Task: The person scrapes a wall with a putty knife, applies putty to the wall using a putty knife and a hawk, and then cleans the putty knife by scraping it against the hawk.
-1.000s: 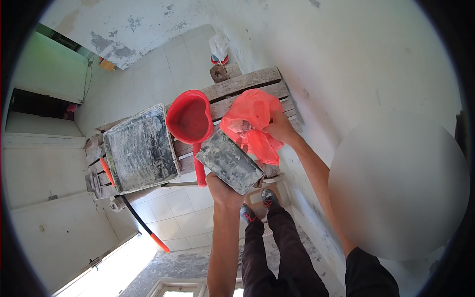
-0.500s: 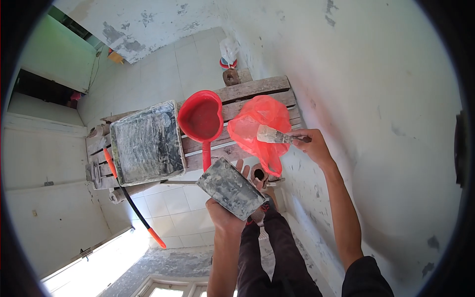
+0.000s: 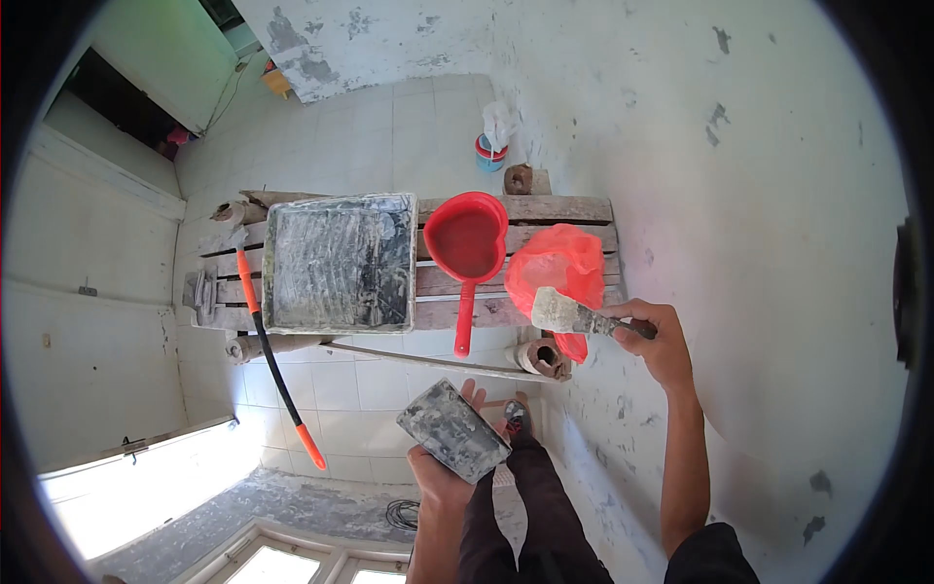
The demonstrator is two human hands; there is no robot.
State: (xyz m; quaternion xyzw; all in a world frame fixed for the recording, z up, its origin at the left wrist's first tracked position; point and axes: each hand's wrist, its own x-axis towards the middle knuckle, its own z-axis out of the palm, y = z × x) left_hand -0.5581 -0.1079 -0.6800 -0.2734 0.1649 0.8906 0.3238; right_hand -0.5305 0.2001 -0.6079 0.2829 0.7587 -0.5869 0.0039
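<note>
My left hand (image 3: pixel 443 477) grips a dark rectangular slab-like piece (image 3: pixel 453 430), smeared with grey and white, from below and along its edges. It is held low, in front of my legs and apart from the bench. My right hand (image 3: pixel 662 341) is closed round the dark handle of a putty knife (image 3: pixel 584 319). Whitish paste coats its broad blade, which points left and overlaps the crumpled red plastic bag (image 3: pixel 559 261) in this view. Left of the bag, a red heart-shaped dipper (image 3: pixel 466 234) rests on the wooden bench, its handle pointing toward me.
A large plaster-smeared tray (image 3: pixel 341 263) sits on the slatted wooden bench (image 3: pixel 574 209). An orange-and-black rod (image 3: pixel 265 331) slants off the bench's left end. A small blue-and-red bucket (image 3: pixel 490 154) stands beyond on the tiled floor. The patchy wall (image 3: pixel 759 195) rises at right.
The camera view has turned, shifting the bench and its things rightward. The putty knife has moved right and down to the bag's near side. The rectangular piece no longer overlaps the dipper's handle.
</note>
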